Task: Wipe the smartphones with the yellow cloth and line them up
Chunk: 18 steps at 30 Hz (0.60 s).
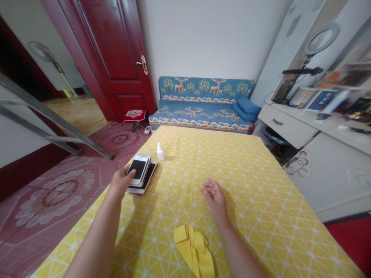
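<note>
My left hand (121,181) grips a white smartphone (139,166) at its left side, thumb on the front and the other fingers mostly hidden. That phone is uppermost in a small stack, over a larger white-edged device with a dark screen (150,173) at the table's left edge. How many phones are between my fingers I cannot tell. Just beyond the stack stands a small white spray bottle (160,153). Over the middle of the table is my right hand (213,195), empty, its fingers loosely curled and apart. Nearer to me lies a crumpled yellow cloth (194,249).
A yellow patterned cloth covers the table (243,173). Behind it is a blue sofa (197,112) against the wall. At the right stands a white cabinet (333,170) with a ring light (322,38). A metal ladder (58,123) and a red stool (135,115) are on the left.
</note>
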{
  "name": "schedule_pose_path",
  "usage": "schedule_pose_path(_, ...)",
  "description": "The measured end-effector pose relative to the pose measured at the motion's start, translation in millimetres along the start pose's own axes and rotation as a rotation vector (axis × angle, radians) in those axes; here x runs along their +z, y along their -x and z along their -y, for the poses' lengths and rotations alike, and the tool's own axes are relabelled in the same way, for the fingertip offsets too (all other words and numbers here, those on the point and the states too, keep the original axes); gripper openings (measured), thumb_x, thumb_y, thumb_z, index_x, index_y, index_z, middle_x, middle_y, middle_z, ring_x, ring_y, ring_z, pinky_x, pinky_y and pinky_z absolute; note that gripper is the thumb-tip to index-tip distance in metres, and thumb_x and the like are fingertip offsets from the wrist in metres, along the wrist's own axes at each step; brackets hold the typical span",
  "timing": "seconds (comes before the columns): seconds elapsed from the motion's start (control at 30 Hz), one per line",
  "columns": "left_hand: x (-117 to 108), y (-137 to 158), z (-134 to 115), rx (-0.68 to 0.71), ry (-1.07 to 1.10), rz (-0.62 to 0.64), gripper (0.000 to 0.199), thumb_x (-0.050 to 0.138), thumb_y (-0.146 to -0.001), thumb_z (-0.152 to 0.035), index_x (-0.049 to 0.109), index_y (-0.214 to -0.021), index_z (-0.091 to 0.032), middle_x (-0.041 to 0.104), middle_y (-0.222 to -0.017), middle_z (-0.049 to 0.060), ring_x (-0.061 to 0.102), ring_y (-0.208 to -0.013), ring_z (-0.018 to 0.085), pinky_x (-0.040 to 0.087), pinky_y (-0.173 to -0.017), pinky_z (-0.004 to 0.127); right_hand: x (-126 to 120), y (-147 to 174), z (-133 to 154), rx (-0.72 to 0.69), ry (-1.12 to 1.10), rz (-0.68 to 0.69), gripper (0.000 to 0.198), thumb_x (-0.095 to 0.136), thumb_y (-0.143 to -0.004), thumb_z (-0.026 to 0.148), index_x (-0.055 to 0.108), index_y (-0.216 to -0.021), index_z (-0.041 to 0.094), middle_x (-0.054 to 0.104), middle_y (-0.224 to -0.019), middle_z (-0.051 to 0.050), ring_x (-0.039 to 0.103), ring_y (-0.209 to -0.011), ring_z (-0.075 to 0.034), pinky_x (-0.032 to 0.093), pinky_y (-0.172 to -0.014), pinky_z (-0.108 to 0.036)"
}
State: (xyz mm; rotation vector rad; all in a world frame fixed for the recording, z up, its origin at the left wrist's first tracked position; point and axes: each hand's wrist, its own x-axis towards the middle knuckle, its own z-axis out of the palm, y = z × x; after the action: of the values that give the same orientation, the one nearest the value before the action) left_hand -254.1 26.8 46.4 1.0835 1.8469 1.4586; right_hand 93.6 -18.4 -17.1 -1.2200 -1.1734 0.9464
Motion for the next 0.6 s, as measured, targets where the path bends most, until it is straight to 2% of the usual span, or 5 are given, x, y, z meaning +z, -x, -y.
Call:
schedule_pose_path(0.2,19.1,42.6,-17.1,-0.129,0.172,0.262,0.059,0.075,-0.056,-0.038,0.067,-0.107,-0.010,0.072,-0.078,0.005,0.066,-0.069,0.022,0.050,-0.061,0.029,0.0,0.7,0.6,0.010,-0.016,0.013,0.038,0.059,-0.082,0.036,0.056,-0.116,0.020,0.065,-0.105,-0.009,0.067,-0.086,-0.020,0.054,-0.079,-0.037)
schedule_pose_path(0.33,54.1,74.9,-17.0,-0.150,0.277,0.436,0.064,0.076,-0.058,-0.047,0.066,-0.109,-0.009,0.073,-0.091,0.010,0.067,-0.085,0.027,0.052,-0.078,0.037,-0.4,0.9,1.9,0.010,-0.011,0.007,0.037,0.060,-0.081,0.036,0.058,-0.114,0.020,0.066,-0.103,-0.009,0.067,-0.085,-0.020,0.055,-0.079,-0.037)
schedule_pose_path(0.4,71.7,80.2,-9.4,-0.084,0.230,0.427,0.061,0.072,-0.062,-0.046,0.065,-0.109,-0.008,0.072,-0.099,0.012,0.065,-0.098,0.028,0.048,-0.089,0.039,-0.9,1.1,2.4,0.009,-0.016,0.008,0.037,0.060,-0.081,0.036,0.058,-0.114,0.020,0.066,-0.102,-0.008,0.067,-0.084,-0.020,0.055,-0.079,-0.037)
schedule_pose_path(0.47,84.1,79.8,-0.7,-0.003,0.057,0.360,0.053,0.068,-0.068,-0.041,0.065,-0.110,-0.010,0.070,-0.107,0.014,0.061,-0.108,0.029,0.045,-0.096,0.039,-1.3,1.3,2.7,0.012,-0.025,0.012,0.036,0.060,-0.081,0.035,0.058,-0.114,0.020,0.065,-0.102,-0.008,0.067,-0.084,-0.020,0.054,-0.079,-0.037)
schedule_pose_path(0.6,90.6,81.0,4.4,0.112,-0.254,0.239,0.043,0.058,-0.078,-0.029,0.061,-0.117,-0.012,0.065,-0.114,0.017,0.058,-0.112,0.031,0.041,-0.098,0.044,-0.9,1.4,2.8,0.020,-0.037,0.019,0.035,0.059,-0.081,0.034,0.059,-0.113,0.020,0.066,-0.101,-0.008,0.068,-0.083,-0.019,0.055,-0.078,-0.036)
